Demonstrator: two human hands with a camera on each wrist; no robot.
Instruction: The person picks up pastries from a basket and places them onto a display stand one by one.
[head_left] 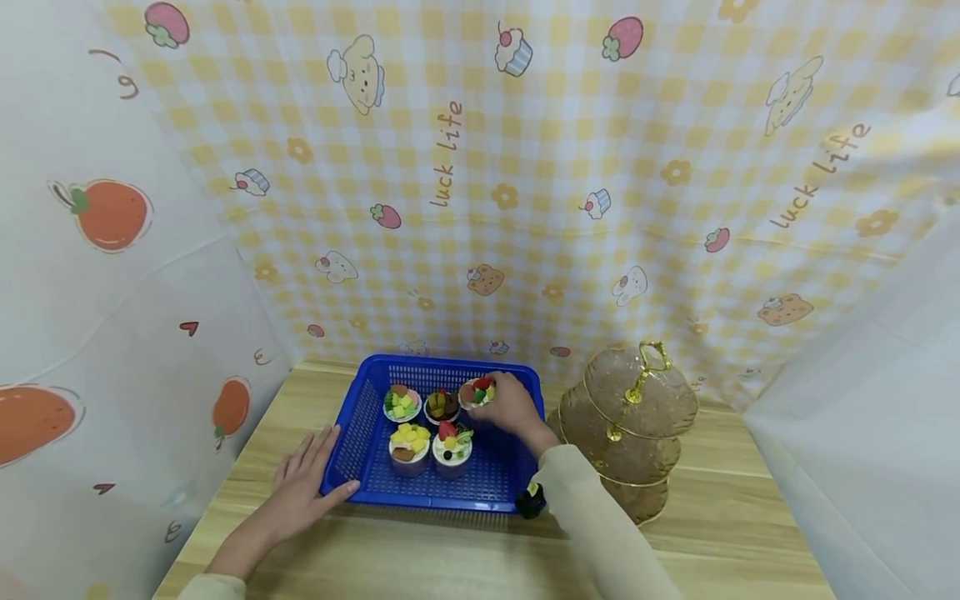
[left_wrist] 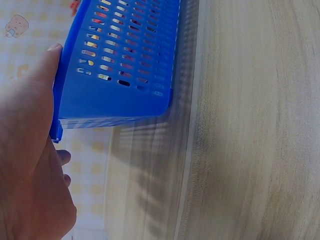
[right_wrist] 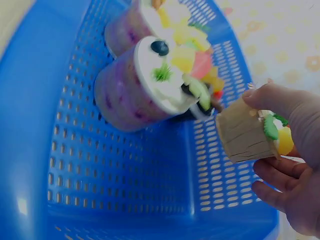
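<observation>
A blue plastic basket [head_left: 480,502] with perforated sides holds several toy dessert cups topped with fruit. Above its back right area my right hand [head_left: 513,406] pinches one by its beige cup [right_wrist: 245,131], which lies tilted between thumb and fingers in the right wrist view. Green and yellow pieces show at the cup's top. Two clear cups with purple layers and white cream, one the blueberry-topped cup [right_wrist: 132,85], stand near it. My left hand [head_left: 298,487] rests at the basket's front left corner, fingers extended along the left side, thumb on the rim [left_wrist: 59,90].
To the right of the basket stands a three-tier cake stand [head_left: 628,417] with amber plates and a gold handle. A black object [head_left: 530,501] shows by my right wrist at the basket's front right corner. The wooden table [head_left: 420,554] meets a checked cloth [head_left: 465,250] behind.
</observation>
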